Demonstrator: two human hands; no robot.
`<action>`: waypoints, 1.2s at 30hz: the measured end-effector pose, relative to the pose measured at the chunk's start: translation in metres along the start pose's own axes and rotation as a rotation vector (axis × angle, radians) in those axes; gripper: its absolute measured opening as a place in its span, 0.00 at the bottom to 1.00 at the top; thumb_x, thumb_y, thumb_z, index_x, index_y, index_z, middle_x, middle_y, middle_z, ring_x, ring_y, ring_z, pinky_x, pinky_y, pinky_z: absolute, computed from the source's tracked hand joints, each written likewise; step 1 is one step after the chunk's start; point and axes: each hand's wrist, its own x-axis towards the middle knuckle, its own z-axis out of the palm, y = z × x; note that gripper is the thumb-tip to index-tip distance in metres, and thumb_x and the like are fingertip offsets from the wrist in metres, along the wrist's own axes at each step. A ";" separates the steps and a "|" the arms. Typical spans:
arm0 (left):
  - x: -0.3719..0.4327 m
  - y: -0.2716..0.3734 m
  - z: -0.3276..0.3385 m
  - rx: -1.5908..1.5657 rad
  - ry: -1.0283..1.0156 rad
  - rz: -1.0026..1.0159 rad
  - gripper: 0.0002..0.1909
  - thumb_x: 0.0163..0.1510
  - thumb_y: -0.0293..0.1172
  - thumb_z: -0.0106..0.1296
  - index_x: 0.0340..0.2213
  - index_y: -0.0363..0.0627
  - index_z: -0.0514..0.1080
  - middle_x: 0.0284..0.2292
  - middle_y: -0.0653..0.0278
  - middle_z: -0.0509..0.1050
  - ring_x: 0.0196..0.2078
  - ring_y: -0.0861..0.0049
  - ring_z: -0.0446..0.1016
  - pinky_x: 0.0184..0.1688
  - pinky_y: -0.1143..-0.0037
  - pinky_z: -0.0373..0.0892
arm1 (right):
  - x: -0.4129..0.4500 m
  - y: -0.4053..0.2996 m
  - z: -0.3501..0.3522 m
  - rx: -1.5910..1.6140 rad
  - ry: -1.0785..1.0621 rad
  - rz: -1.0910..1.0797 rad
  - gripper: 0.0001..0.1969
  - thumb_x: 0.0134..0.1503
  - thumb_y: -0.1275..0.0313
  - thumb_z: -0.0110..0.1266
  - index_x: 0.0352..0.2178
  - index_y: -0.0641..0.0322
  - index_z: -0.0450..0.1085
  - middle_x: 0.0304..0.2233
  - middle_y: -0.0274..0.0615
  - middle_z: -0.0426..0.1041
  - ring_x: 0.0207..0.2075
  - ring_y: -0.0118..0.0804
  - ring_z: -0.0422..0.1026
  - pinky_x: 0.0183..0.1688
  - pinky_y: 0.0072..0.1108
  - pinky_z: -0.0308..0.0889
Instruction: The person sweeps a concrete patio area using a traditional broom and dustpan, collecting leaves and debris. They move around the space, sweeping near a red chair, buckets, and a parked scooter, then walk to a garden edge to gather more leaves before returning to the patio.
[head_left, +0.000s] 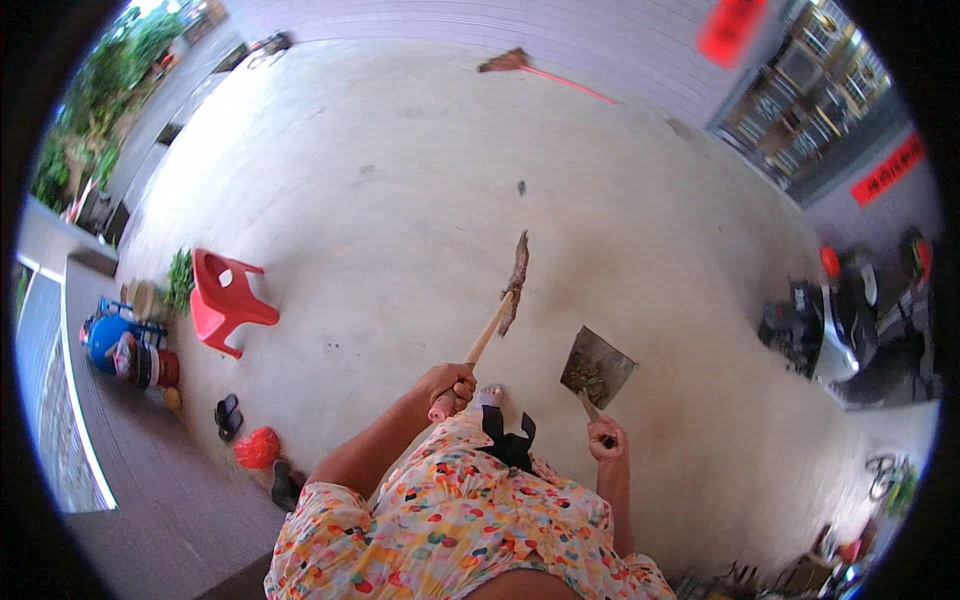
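My left hand (448, 386) is closed around the handle of a broom (491, 328), near its pinkish end. The broom's narrow brownish head points away from me, over or on the concrete floor. To the right, my right hand (607, 439) grips the short handle of a dustpan (604, 360). Green and brown debris (589, 379), which looks like leaves, lies in the dustpan. A small dark bit (521, 188) sits on the floor beyond the broom head.
A red plastic chair (225, 300) stands at the left, near black slippers (228, 417) and a red plastic bag (258, 448). Another broom (506, 61) with a red handle lies by the far wall. A motorcycle (832, 330) is at the right.
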 end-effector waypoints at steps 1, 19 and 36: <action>-0.001 0.000 -0.004 -0.005 -0.002 0.043 0.06 0.37 0.24 0.35 0.12 0.45 0.52 0.07 0.73 0.54 0.05 0.89 0.51 0.05 0.87 0.50 | 0.004 0.002 0.008 0.008 -0.031 0.066 0.05 0.44 0.75 0.35 0.19 0.67 0.50 0.06 0.33 0.50 0.04 0.22 0.50 0.06 0.09 0.51; -0.003 0.021 -0.088 -0.712 -0.196 0.372 0.08 0.41 0.25 0.38 0.15 0.46 0.51 0.07 0.75 0.52 0.06 0.93 0.50 0.05 0.91 0.48 | 0.147 0.065 0.152 -0.447 0.193 0.492 0.12 0.46 0.75 0.33 0.29 0.75 0.46 0.09 0.32 0.52 0.07 0.22 0.53 0.08 0.10 0.52; -0.025 -0.042 -0.088 -1.042 -0.019 0.589 0.09 0.39 0.22 0.35 0.11 0.46 0.50 0.07 0.75 0.52 0.05 0.93 0.50 0.04 0.91 0.49 | 0.229 0.116 0.215 -0.814 0.556 0.668 0.08 0.46 0.72 0.30 0.15 0.63 0.50 0.04 0.28 0.49 0.04 0.20 0.50 0.06 0.08 0.48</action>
